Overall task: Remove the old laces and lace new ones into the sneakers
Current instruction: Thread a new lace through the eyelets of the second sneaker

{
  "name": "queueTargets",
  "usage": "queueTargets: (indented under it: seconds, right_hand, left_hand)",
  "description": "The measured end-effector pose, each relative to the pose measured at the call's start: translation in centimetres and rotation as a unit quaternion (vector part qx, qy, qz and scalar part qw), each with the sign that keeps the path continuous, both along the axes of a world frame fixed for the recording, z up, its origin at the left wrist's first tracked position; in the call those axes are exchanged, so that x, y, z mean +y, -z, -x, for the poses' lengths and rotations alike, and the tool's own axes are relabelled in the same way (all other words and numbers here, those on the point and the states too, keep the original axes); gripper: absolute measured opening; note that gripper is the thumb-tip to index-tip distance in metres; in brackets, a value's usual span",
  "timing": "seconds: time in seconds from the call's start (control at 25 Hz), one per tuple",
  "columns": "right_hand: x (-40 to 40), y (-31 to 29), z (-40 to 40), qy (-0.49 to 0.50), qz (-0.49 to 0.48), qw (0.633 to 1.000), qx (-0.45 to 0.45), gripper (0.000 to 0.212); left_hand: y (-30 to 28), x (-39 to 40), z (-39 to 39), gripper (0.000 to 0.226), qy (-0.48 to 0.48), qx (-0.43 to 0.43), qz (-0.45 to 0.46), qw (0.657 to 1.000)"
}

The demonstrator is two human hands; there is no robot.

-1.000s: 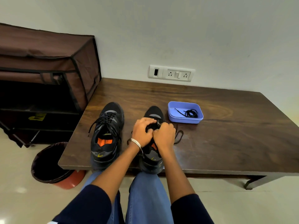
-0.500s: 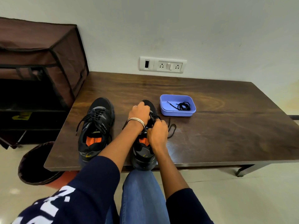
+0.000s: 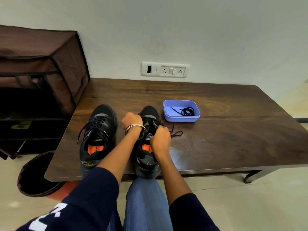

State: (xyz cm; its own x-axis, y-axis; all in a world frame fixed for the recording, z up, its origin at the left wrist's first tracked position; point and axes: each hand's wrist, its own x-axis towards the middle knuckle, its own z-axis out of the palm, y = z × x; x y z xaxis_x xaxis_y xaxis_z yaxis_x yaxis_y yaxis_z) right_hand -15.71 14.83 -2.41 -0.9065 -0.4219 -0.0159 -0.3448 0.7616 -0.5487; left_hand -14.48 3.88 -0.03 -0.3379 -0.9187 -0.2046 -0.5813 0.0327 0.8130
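**Laces under my fingers on the right-hand sneaker**

Sneakers sit side by side near the 6 o'clock edge of the worktop (image 3: 233, 130), toes toward 12 o'clock. The left sneaker (image 3: 98, 135) stands alone at about 9 o'clock of my hands, its black laces loose, one end trailing off its side.

Both hands are on the right sneaker (image 3: 147, 154). My left hand (image 3: 132, 120), with a metal bangle (image 3: 135, 128) at the wrist, is at the forefoot by the lower eyelets; its fingers curl down at the lacing, but I cannot tell exactly what they pinch. My right hand (image 3: 160, 139) is over the tongue, fingers curled and pinching the black lace (image 3: 175, 133), whose loose end loops onto the worktop at 3 o'clock of the shoe.

At 1 o'clock of that shoe, near but apart, stands a lilac plastic tray (image 3: 181, 118) holding a coiled black lace (image 3: 187, 111).

A brown fabric shoe rack (image 3: 41, 64) stands at 10 o'clock, a lined bin (image 3: 35, 177) on the floor at 8 o'clock, and a socket panel (image 3: 165, 70) on the wall at 12 o'clock.
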Motion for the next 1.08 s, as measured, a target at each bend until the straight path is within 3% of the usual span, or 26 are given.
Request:
queueTargets:
  seconds: [0.08, 0.16, 0.2, 0.28, 0.36, 0.48, 0.72, 0.88, 0.96, 1.08]
  right_hand:
    - [-0.1, 0.1, 0.0, 0.008, -0.003, 1.000, 0.003, 0.032]
    - [-0.1, 0.2, 0.0, 0.012, -0.016, 1.000, 0.006, 0.028]
    - [-0.1, 0.1, 0.0, 0.011, -0.026, 1.000, 0.007, 0.028]
    - [-0.1, 0.0, 0.1, 0.010, -0.037, 0.999, 0.006, 0.029]
    - [-0.2, 0.0, 0.1, 0.009, -0.039, 0.999, 0.008, 0.028]
    - [0.0, 0.0, 0.1, 0.011, -0.037, 0.999, 0.012, 0.025]
    - [-0.1, -0.1, -0.1, 0.012, -0.020, 1.000, 0.001, 0.020]
    - [0.1, -0.2, 0.0, 0.008, -0.030, 1.000, 0.005, 0.021]
    - [0.2, -0.2, 0.0, 0.006, -0.037, 0.999, 0.004, 0.025]
    - [0.0, 0.0, -0.1, 0.001, -0.040, 0.999, 0.004, 0.027]
  left_hand:
    - [-0.6, 0.5, -0.3, 0.025, 0.065, 0.007, 0.159, 0.985]
    - [-0.8, 0.6, -0.5, 0.020, 0.191, 0.024, 0.354, 0.915]
    - [-0.9, 0.3, -0.2, 0.020, 0.266, -0.008, 0.398, 0.878]
    - [-1.1, 0.3, 0.5, 0.025, 0.378, -0.177, 0.418, 0.806]
    - [-1.5, 1.1, 0.7, 0.027, 0.390, -0.281, 0.421, 0.769]
    - [-2.5, 1.9, 1.1, 0.029, 0.376, -0.302, 0.402, 0.778]
    - [-2.4, 3.4, 0.9, 0.028, 0.388, -0.346, 0.418, 0.745]
    - [-2.2, 3.1, 0.9, 0.028, 0.364, -0.326, 0.399, 0.776]
    - [-2.3, 2.6, 0.7, 0.028, 0.349, -0.295, 0.365, 0.811]
    - [-1.5, 1.0, -0.5, 0.026, 0.237, -0.179, 0.262, 0.919]
